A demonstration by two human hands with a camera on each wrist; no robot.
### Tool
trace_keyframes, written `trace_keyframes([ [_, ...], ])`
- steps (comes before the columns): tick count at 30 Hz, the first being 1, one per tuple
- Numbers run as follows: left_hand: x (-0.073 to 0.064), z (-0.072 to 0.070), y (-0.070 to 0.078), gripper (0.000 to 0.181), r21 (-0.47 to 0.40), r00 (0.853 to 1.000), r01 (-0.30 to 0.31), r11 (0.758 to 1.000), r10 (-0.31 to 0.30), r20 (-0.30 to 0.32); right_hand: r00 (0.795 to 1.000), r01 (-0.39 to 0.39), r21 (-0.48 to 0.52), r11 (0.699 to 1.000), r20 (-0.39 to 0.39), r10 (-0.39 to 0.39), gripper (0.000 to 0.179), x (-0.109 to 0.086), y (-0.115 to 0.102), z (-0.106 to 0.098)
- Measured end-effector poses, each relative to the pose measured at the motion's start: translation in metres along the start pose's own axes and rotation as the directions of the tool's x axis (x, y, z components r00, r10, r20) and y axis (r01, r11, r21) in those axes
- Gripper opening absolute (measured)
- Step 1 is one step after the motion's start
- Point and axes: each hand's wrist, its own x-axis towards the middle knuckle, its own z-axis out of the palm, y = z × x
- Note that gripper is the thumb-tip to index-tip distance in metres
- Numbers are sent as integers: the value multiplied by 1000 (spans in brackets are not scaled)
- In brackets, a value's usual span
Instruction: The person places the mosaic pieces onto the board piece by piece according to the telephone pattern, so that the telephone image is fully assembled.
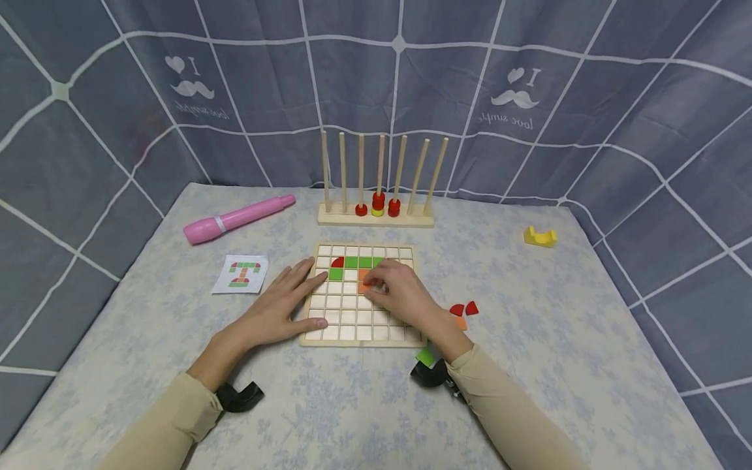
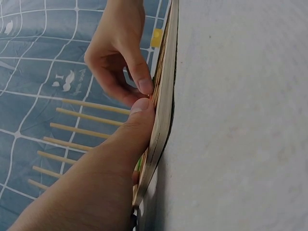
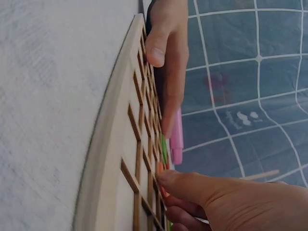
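A wooden grid board (image 1: 364, 343) lies flat on the table. My left hand (image 1: 281, 301) rests across its left edge, fingers spread and thumb on the lower left cells. At the board's middle, my right hand (image 1: 402, 294) pinches an orange tile (image 1: 362, 286) between thumb and fingertips, down at the grid; the fingers partly hide it. Above it runs a row of green tiles (image 1: 357, 262), its right end covered by the right hand. A red quarter-round tile (image 1: 337, 263) begins that row, with a green square tile (image 1: 335, 275) just below.
Left of the board lies a pattern card (image 1: 222, 284), with a pink tube (image 1: 252, 213) behind it. A pegged rack (image 1: 346, 219) with red and yellow beads stands at the back. Loose red pieces (image 1: 472, 308) lie by the right forearm; a yellow block (image 1: 540, 237) sits far right.
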Motion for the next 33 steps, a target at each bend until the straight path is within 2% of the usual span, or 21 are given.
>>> trace_keyframes([
  [5,-1,1,0,95,1,1000,1,1000,-1,-2,1000,14,30,999,-4,-14,14,-7,3,-12],
  [10,-2,1,0,94,-2,1000,3,1000,-3,5,1000,-17,79,997,-9,18,16,-20,16,-35],
  [14,-1,1,0,94,-1,1000,5,1000,-5,7,998,-59,84,995,-26,61,18,-37,33,-54],
  [23,-2,2,-2,94,-1,1000,-5,1000,5,-8,984,-166,25,986,-62,167,22,-81,72,-93],
  [28,-1,2,-2,95,3,1000,1,1000,-1,0,974,-226,22,974,-29,227,25,-103,86,-107],
  [33,0,1,-1,94,2,1000,-4,1000,4,-2,973,-228,54,972,57,225,32,-116,92,-112],
])
